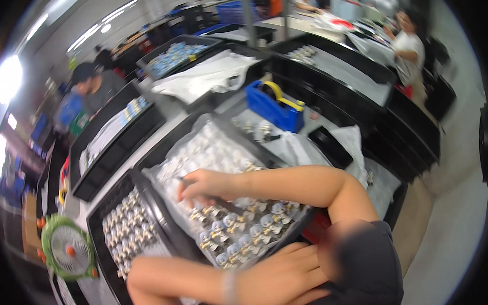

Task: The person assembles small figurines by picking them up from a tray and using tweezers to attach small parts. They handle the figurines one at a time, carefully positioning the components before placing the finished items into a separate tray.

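Note:
My right hand (207,186) reaches across the black tray (188,238) with its fingers closed around a thin dark stick-like tool (228,205); its exact kind is unclear. Beneath it, rows of small figurines (244,241) with blue-grey heads and white and yellow bodies stand on plastic sheeting. Paler pieces fill the tray's far part, too blurred to make out. My left hand (286,277), with a pale band (229,285) at the wrist, lies across the near side by my dark sleeve (368,261). Its fingers are stretched out, and nothing shows in them.
Left of the tray, another black tray holds more figurines (128,232), beside a green fan (69,247). Beyond are a blue tape dispenser (274,105), a dark phone-like slab (330,147) and stacked black bins (399,131). Other people (410,52) work farther back.

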The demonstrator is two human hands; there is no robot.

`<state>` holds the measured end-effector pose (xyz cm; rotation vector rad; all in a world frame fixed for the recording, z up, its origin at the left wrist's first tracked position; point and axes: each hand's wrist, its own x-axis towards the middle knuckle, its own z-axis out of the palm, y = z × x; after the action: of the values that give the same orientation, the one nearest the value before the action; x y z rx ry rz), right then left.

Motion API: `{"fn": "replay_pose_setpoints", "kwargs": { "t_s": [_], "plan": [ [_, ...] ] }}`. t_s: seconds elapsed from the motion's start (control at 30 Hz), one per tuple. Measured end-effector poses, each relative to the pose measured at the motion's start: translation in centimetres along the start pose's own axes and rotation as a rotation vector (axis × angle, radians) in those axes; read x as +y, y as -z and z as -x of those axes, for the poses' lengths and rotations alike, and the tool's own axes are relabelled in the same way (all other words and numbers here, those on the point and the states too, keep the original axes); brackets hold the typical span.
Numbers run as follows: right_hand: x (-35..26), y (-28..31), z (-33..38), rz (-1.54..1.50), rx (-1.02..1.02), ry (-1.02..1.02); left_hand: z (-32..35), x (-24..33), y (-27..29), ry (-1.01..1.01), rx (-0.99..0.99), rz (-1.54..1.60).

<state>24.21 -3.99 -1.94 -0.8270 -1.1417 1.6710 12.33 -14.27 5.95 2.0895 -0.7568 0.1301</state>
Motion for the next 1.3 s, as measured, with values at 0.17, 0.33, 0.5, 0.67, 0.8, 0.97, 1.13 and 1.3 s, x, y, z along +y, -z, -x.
{"fn": "replay_pose_setpoints", "kwargs": {
  "t_s": [0.17, 0.33, 0.5, 0.67, 0.8, 0.97, 1.13, 1.3],
  "plan": [
    [-0.2, -1.2, -0.7, 0.104, 0.039, -0.108, -4.4, -2.7, -7.8, -0.117, 0.456, -0.001],
    [-0.1, -1.4, 0.2, 0.066, 0.008, -0.031, -3.3, 0.3, -6.6, -0.248, 0.693, -0.025],
    [0.6, -2.0, 0.1, 0.051, -0.023, -0.005, -3.1, 1.0, -6.8, -0.267, 0.612, 0.06],
    [0.1, -2.4, 0.2, 0.05, 0.025, 0.02, 0.4, 3.2, -6.2, -0.264, 0.423, 0.295],
    [-1.8, -0.1, 0.8, -0.082, 0.085, 0.114, 3.8, 1.0, -5.2, -0.132, 0.231, 0.455],
    [-2.7, 1.4, 0.4, -0.142, 0.115, 0.193, 11.4, -5.8, 1.2, 0.528, 0.341, -0.852],
    [-1.3, 1.1, -1.0, -0.128, 0.273, 0.095, 16.5, -11.7, 5.5, 1.111, 0.146, -0.769],
    [0.0, 1.0, -1.3, -0.132, 0.246, 0.06, 15.0, -12.4, 6.1, 1.212, -0.04, -0.653]
  ]
}}
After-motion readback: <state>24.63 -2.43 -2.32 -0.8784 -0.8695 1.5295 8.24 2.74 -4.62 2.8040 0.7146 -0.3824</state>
